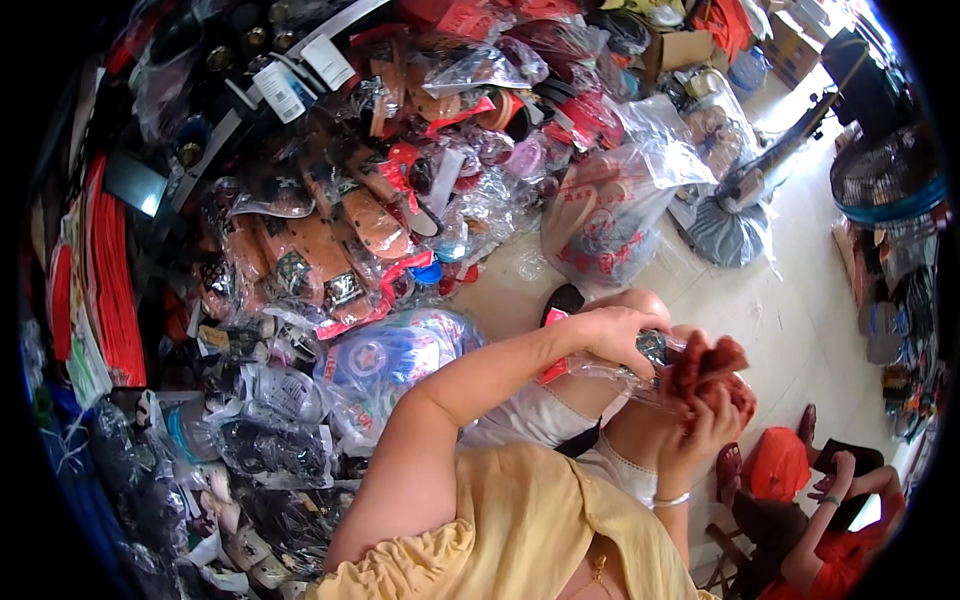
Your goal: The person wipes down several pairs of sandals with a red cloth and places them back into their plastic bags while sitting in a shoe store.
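My left hand (619,337) reaches across my lap and grips a sandal (651,346) with a dark patterned strap. Clear plastic wrap (592,367) with a red strip surrounds the sandal over my thighs. In my right hand (705,431) is a bunched reddish-brown cloth (720,375), its folds against the sandal's far end. The cloth and the fingers hide most of the sandal. To the left lies a heap of brown sandals (322,251) in clear plastic.
A tied clear bag of footwear (600,217) stands on the tiled floor ahead, beside a grey bag (727,232). A fan (889,176) is at right. Another person (832,510) sits at lower right near a red bag (780,463). A blue-printed bag (397,367) lies by my left arm.
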Tool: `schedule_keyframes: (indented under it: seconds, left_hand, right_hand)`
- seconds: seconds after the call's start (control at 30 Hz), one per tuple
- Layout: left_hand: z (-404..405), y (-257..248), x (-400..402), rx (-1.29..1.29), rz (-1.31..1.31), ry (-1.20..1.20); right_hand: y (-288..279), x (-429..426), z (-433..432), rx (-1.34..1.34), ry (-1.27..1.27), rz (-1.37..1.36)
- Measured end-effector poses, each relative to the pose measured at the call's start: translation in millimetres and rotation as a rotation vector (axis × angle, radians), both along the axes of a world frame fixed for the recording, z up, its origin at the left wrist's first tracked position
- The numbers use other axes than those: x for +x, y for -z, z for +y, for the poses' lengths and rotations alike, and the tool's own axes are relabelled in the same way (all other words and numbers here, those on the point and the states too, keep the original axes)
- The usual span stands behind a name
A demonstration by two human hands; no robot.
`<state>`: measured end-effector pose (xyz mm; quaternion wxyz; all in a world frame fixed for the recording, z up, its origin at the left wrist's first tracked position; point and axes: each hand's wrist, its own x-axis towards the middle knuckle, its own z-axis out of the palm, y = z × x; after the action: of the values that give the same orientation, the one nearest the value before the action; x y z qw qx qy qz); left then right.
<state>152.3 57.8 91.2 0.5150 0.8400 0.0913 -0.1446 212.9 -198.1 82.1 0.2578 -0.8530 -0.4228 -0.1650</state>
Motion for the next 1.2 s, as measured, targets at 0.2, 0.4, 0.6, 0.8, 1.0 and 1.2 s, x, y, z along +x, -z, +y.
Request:
schedule_keyframes:
  seconds: [0.2, 0.4, 0.6, 0.8, 1.0, 1.2]
  left_hand:
    - [17, 89, -22, -1.336, -0.056, -0.174]
    - [2, 107, -79, -1.957, -0.388, -0.395]
    - [15, 106, -107, -1.941, -0.642, -0.567]
    - [52, 97, -155, -1.760, -0.849, -0.866]
    - [138, 75, -232, -1.317, -1.080, -1.351]
    - [265, 47, -289, -0.290, -1.041, -1.821]
  right_hand:
    - [-11, -57, 64, 0.114, -0.471, 0.173]
    - [10, -79, 104, 0.034, -0.907, 0.039]
    - [-14, -66, 183, 0.195, -0.678, 0.090]
    - [-2, -105, 176, 0.017, -1.036, 0.190]
    - [11, -73, 162, -0.041, -0.912, 0.697]
    - [-10, -22, 140, -0.072, -0.401, 0.607]
